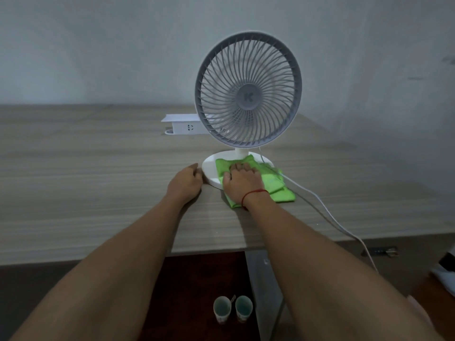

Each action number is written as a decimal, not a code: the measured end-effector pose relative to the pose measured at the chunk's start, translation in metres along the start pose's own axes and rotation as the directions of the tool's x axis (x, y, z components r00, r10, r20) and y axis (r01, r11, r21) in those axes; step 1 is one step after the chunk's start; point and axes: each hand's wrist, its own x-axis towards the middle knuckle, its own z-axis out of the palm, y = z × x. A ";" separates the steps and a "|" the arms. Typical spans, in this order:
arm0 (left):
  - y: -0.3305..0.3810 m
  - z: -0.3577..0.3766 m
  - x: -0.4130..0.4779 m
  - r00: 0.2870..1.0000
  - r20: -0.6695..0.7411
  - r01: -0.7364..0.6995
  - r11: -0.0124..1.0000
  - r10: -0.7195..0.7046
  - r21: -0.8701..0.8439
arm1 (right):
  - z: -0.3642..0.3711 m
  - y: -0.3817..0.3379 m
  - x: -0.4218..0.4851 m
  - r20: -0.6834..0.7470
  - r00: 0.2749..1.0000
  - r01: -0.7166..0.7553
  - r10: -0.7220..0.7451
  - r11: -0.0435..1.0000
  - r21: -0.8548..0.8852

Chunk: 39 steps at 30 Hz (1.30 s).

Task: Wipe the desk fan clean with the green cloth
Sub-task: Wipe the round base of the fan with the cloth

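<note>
A white desk fan (248, 91) with a grey round grille stands upright on a wooden desk (98, 183), facing me. Its round white base (210, 169) is partly covered by the green cloth (275, 185), which spills off the base's right side onto the desk. My right hand (242, 183) lies palm down on the cloth over the base, fingers pressing it flat. My left hand (186, 180) rests against the base's left rim, fingers curled at its edge.
A white power strip box (183, 125) sits on the desk behind the fan's left side. The fan's white cord (327, 212) trails right and over the desk's front edge. Two cups (232, 310) stand on the floor below.
</note>
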 end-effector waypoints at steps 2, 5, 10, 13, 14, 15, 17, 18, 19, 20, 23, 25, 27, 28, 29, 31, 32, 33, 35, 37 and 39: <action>0.000 0.000 -0.002 1.000 -0.008 -0.008 1.000 0.008 -0.012 | -0.001 -0.005 -0.001 0.051 0.999 0.008 -0.008 1.000 0.012; 0.004 0.002 -0.008 1.000 -0.020 -0.025 0.998 0.024 -0.053 | -0.012 -0.006 -0.003 0.116 0.993 -0.008 -0.006 0.993 0.116; 0.014 0.002 -0.026 0.988 -0.146 -0.057 0.998 0.052 -0.035 | -0.031 0.018 -0.016 -0.105 0.973 -0.178 0.207 0.956 0.234; 0.031 0.000 -0.040 0.989 -0.148 0.002 0.997 0.010 0.080 | -0.036 0.040 -0.025 -0.047 0.940 -0.318 0.339 0.916 0.243; 0.035 0.001 -0.043 0.992 -0.127 0.027 0.996 -0.016 0.083 | -0.037 0.044 -0.028 -0.030 0.936 -0.331 0.351 0.907 0.261; 0.038 0.001 -0.044 0.994 -0.103 0.045 0.996 -0.038 0.070 | -0.037 0.047 -0.031 -0.021 0.937 -0.331 0.349 0.903 0.274; 0.043 0.004 -0.045 0.998 -0.039 0.056 0.997 -0.055 0.047 | -0.037 0.048 -0.037 -0.040 0.947 -0.299 0.319 0.919 0.258; 0.044 0.006 -0.044 0.998 0.003 0.059 0.997 -0.059 0.051 | -0.038 0.048 -0.039 -0.054 0.952 -0.281 0.302 0.929 0.242; 0.045 0.008 -0.041 0.997 0.046 0.063 0.996 -0.066 0.060 | -0.039 0.048 -0.040 -0.067 0.955 -0.266 0.289 0.935 0.235; 0.047 0.009 -0.039 0.994 0.072 0.080 0.994 -0.085 0.070 | -0.041 0.047 -0.042 -0.071 0.956 -0.260 0.285 0.934 0.243; 0.052 0.007 -0.035 0.988 0.058 0.141 0.988 -0.145 0.066 | -0.048 0.047 -0.041 -0.011 0.929 -0.334 0.370 0.852 0.402; 0.055 0.007 -0.034 0.985 0.035 0.170 0.985 -0.171 0.044 | -0.054 0.046 -0.038 0.093 0.886 -0.429 0.455 0.725 0.540; 0.058 0.010 -0.033 0.979 0.029 0.201 0.979 -0.202 0.013 | -0.058 0.047 -0.036 0.173 0.864 -0.476 0.474 0.652 0.590; 0.059 0.011 -0.032 0.976 0.027 0.215 0.977 -0.215 0.001 | -0.059 0.046 -0.036 0.186 0.860 -0.484 0.476 0.644 0.593; 0.060 0.011 -0.032 0.975 0.021 0.223 0.975 -0.223 -0.010 | -0.060 0.045 -0.038 0.175 0.858 -0.484 0.483 0.646 0.590; 0.060 0.011 -0.030 0.971 0.001 0.241 0.970 -0.241 -0.039 | -0.057 0.042 -0.042 0.087 0.864 -0.454 0.496 0.692 0.561; 0.059 0.010 -0.030 0.969 -0.008 0.246 0.968 -0.247 -0.046 | -0.056 0.040 -0.044 0.035 0.874 -0.424 0.485 0.724 0.544; 0.059 0.009 -0.029 0.969 -0.016 0.247 0.968 -0.248 -0.043 | -0.055 0.037 -0.046 -0.004 0.883 -0.392 0.469 0.742 0.544; 0.055 0.006 -0.028 0.970 -0.024 0.240 0.969 -0.242 -0.048 | -0.055 0.029 -0.050 -0.045 0.903 -0.323 0.427 0.746 0.582; 0.049 0.000 -0.028 0.972 -0.029 0.232 0.969 -0.235 -0.085 | -0.056 0.020 -0.049 -0.080 0.924 -0.245 0.373 0.741 0.625; 0.039 -0.010 -0.028 0.970 -0.058 0.230 0.967 -0.237 -0.113 | -0.058 0.006 -0.046 -0.070 0.938 -0.207 0.339 0.714 0.669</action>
